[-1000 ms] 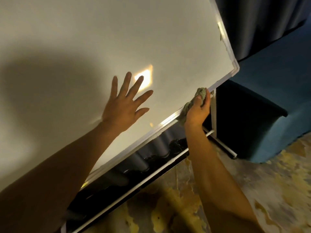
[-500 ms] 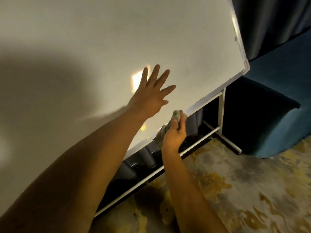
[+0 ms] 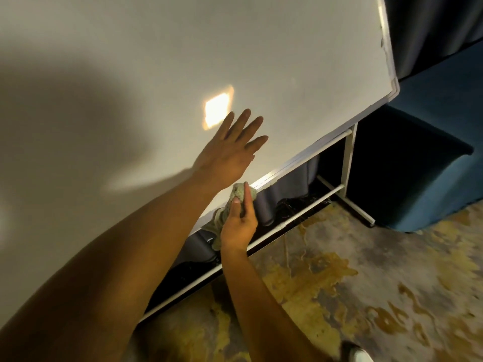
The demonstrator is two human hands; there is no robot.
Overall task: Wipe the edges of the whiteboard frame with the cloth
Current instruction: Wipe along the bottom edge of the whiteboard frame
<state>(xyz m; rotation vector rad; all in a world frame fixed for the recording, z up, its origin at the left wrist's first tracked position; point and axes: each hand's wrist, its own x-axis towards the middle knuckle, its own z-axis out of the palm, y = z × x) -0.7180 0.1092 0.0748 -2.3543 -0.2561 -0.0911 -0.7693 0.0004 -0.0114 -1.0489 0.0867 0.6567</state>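
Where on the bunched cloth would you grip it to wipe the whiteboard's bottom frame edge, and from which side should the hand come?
Grip the cloth around its bunched upper part, coming from below and in front of the frame's bottom edge, as the right hand does. That edge faces down and slants, so the wad can be pressed up against it while the loose tail hangs clear.

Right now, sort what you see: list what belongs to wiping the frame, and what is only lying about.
In the job:
- cloth, gripped by the right hand
- whiteboard frame, bottom edge under the cloth
- left hand, flat on the whiteboard

Lying about:
- blue seat
- dark curtain
- stained floor
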